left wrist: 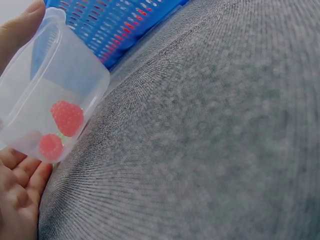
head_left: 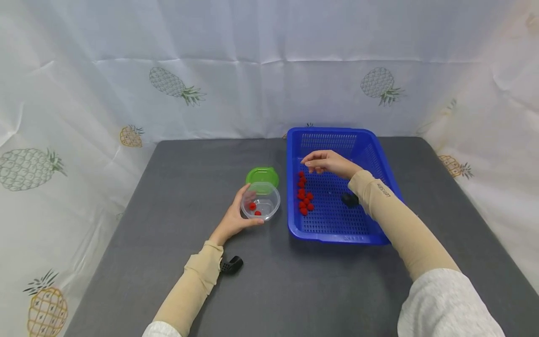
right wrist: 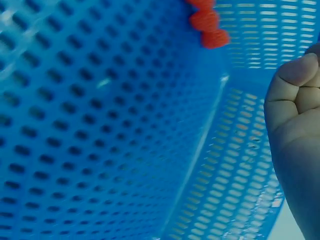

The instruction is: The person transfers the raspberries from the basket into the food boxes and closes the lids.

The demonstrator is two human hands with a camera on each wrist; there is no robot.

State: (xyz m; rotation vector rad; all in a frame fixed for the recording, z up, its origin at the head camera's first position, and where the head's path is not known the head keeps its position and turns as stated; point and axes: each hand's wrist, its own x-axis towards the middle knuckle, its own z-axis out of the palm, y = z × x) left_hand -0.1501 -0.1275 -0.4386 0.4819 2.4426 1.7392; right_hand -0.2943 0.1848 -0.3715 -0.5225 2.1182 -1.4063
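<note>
My left hand (head_left: 236, 217) grips a clear plastic tub (head_left: 269, 206), thumb on the near side and fingers round the far side. Two red raspberries (left wrist: 67, 118) lie inside the tub; its base appears to sit on the table in the left wrist view. My right hand (head_left: 330, 163) is over the blue basket (head_left: 337, 238), fingers loosely bent, with nothing visible between the fingertips. Below it, several red raspberries (head_left: 306, 201) lie along the basket's left side. In the right wrist view some raspberries (right wrist: 205, 21) show beyond the thumb; the fingertips are partly cut off.
A green lid (head_left: 262, 176) lies on the grey table (head_left: 168, 201) just behind the tub. The basket's raised walls stand to the tub's right. Black wrist-worn devices (head_left: 232, 265) stick out beside both forearms. A white pineapple-print curtain (head_left: 261, 98) hangs along the back and sides.
</note>
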